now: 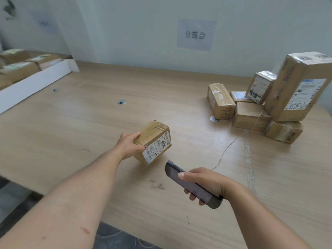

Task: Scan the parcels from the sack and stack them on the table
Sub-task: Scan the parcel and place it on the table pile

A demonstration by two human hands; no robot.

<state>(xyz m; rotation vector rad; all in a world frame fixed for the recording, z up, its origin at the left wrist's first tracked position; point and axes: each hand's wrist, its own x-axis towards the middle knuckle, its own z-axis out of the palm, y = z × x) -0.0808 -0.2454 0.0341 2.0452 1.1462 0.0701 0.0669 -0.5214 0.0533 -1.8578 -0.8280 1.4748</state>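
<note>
Pale walls with a paper sign (195,34) are seen behind a wooden table (89,123) filling most of the frame, with stacked parcels (265,105) gathered at the right edge. At centre, a small parcel (154,141) is gripped, tilted with its label towards the camera, by the left hand (128,145). Lower right of it, just apart, a dark handheld scanner (193,184) is held by the right hand (206,182), fingers curled around it.

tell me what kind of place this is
Likely a parcel sorting room: labelled cardboard parcels piled on a wooden table, the right hand holding a handheld scanner toward a labelled box gripped by the left hand.
</note>
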